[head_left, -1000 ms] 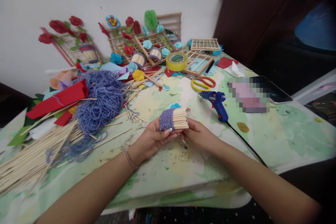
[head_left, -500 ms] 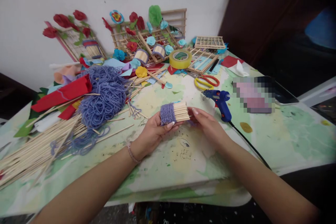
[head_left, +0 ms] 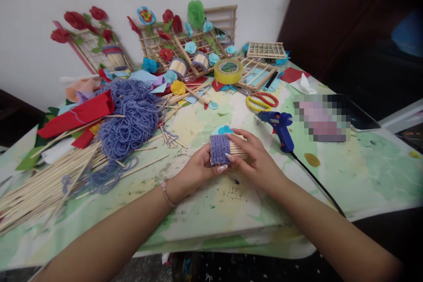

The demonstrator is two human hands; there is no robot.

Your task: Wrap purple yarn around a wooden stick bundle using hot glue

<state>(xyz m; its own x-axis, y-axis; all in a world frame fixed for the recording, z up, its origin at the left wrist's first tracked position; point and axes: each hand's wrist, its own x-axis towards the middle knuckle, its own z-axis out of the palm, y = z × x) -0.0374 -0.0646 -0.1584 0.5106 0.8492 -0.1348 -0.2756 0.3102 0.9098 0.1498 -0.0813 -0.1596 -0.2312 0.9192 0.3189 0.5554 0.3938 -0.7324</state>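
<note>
Between my two hands is a small stick pot [head_left: 219, 149], pale wooden sticks side by side with a wide band of purple braided yarn round one end. My left hand [head_left: 194, 163] is closed on the yarn-covered end, thumb along its lower edge. The fingers of my right hand [head_left: 256, 156] wrap over the bare-stick end, and its thumb presses near the band's lower edge. Part of the sticks is hidden under that hand. Just behind the pot shows a bright blue flower shape [head_left: 225, 130]; I cannot tell whether it touches the pot.
Right of my hands lies a blue glue gun [head_left: 279, 128] with a black cord. Scissors [head_left: 259, 102] and yellow tape [head_left: 228, 72] are behind. Purple yarn [head_left: 130, 116] and loose sticks [head_left: 42, 189] cover the left. Stick lattices [head_left: 150, 48] with paper flowers lean on the wall.
My right hand has moved left onto the sticks and now grips them. The pot has shifted slightly right and turned, and the blue flower shape has come into view.
</note>
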